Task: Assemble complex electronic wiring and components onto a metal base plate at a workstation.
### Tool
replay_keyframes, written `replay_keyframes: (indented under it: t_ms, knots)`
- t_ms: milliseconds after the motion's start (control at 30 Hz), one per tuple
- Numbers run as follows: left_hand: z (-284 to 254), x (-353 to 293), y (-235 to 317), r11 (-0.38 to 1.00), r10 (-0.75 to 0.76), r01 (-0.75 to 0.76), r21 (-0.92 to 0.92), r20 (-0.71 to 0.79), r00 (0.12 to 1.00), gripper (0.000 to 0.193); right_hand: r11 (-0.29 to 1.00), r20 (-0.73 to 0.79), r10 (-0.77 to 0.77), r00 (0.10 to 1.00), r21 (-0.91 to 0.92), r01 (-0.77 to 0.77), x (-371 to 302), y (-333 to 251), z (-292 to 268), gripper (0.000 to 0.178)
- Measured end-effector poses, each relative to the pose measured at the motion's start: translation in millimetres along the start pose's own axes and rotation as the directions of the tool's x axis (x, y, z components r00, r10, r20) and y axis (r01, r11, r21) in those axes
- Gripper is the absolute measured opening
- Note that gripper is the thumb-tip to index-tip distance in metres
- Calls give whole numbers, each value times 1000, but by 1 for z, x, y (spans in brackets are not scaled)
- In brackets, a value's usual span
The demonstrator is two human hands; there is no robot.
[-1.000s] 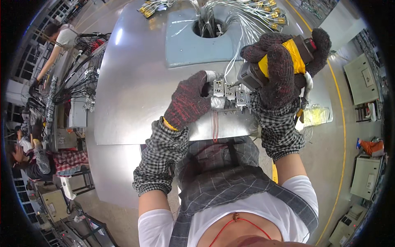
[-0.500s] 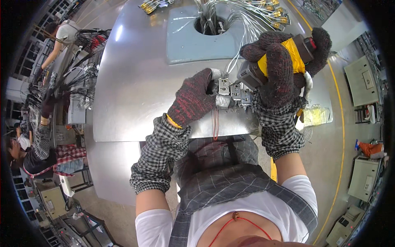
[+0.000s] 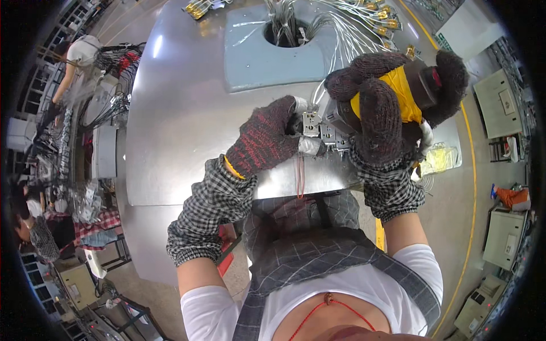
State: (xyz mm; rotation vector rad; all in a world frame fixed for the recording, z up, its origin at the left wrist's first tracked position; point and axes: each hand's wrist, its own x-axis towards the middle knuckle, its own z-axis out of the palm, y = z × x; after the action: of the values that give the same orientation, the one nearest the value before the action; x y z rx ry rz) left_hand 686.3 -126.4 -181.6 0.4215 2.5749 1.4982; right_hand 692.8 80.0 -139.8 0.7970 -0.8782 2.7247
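Note:
My left hand (image 3: 263, 137), in a dark red-flecked knit glove with white-taped fingertips, pinches a small silvery metal connector block (image 3: 310, 123) at the near middle of the table. The block has round holes and sits beside similar metal pieces (image 3: 333, 136). Gripped in my gloved right hand (image 3: 380, 122) is a dark power screwdriver (image 3: 420, 85) wrapped in yellow tape. Its front end points left, close to the metal pieces; whether the tip touches them is hidden. White wires (image 3: 319, 91) run from the pieces toward the back.
A grey pad (image 3: 267, 71) with a round hole full of grey wires lies on the metal table (image 3: 176, 113). Gold-coloured connectors (image 3: 389, 24) lie at the back right. A clear yellowish packet (image 3: 439, 159) rests at the right edge. Co-workers stand among cable bundles at the left.
The right hand and power screwdriver have shifted slightly right and down, while the left hand keeps its hold on the block. The whole view has moved a little; a co-worker's arm at the left has moved.

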Motion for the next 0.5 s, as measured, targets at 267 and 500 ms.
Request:
replay_keyframes:
  t_ms: [267, 500]
  knots:
    - [-87, 90, -18, 883, 221, -154, 444, -102, 970, 80, 965, -16, 166, 986, 210, -159, -11, 4, -26, 66]
    - [-149, 238, -26, 361, 296, 57, 931, -173, 939, 83, 922, -206, 311, 928, -172, -347, -16, -10, -1, 45]
